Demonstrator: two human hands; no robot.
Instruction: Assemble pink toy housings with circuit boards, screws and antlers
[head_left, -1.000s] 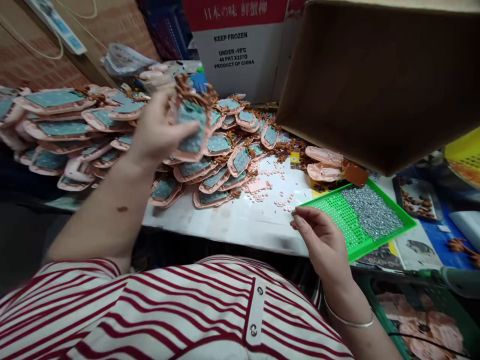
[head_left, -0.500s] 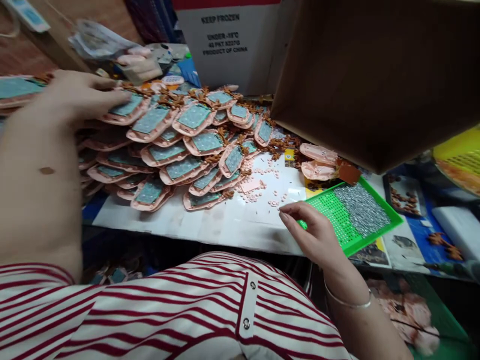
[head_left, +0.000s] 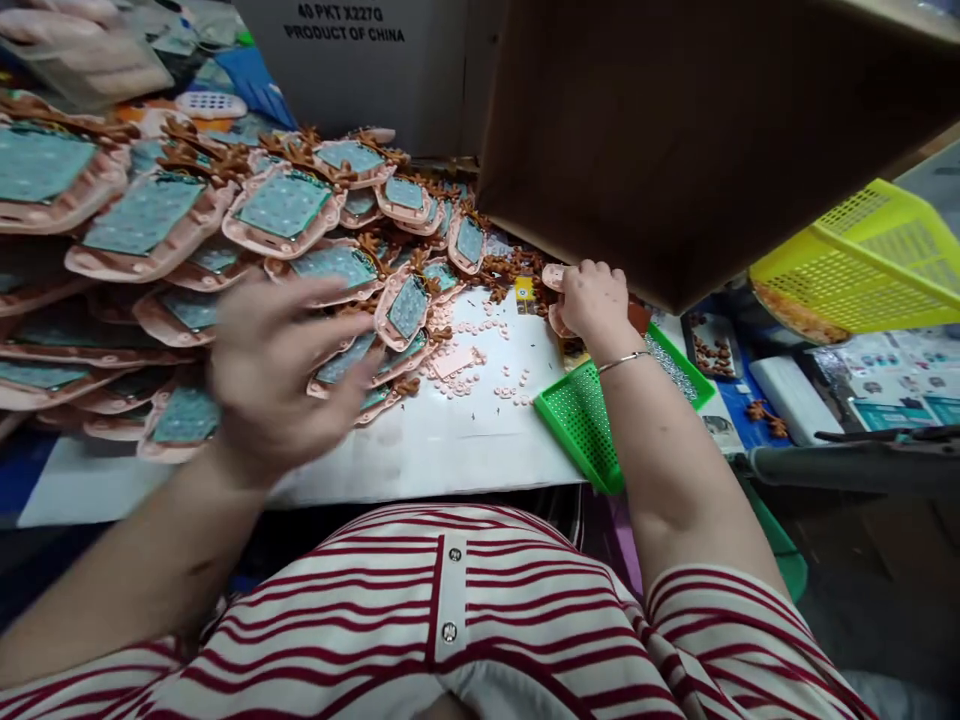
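A white tabletop (head_left: 450, 450) carries heaped pink shells (head_left: 285, 205), scattered small pink rings (head_left: 510, 380) (loose) and a green tray (head_left: 581, 420).

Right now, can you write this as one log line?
left hand: open, blurred, over pink shells | right hand: on pink piece beyond green tray

The right hand (head_left: 594, 297) has left the green tray (head_left: 581, 420) for the pink shells (head_left: 556, 277) beyond, while the left hand (head_left: 281, 375) has dropped off the pile, fingers spread.

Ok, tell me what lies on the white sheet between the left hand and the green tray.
Head view: between left hand and green tray lie scattered small pink rings on the white sheet.
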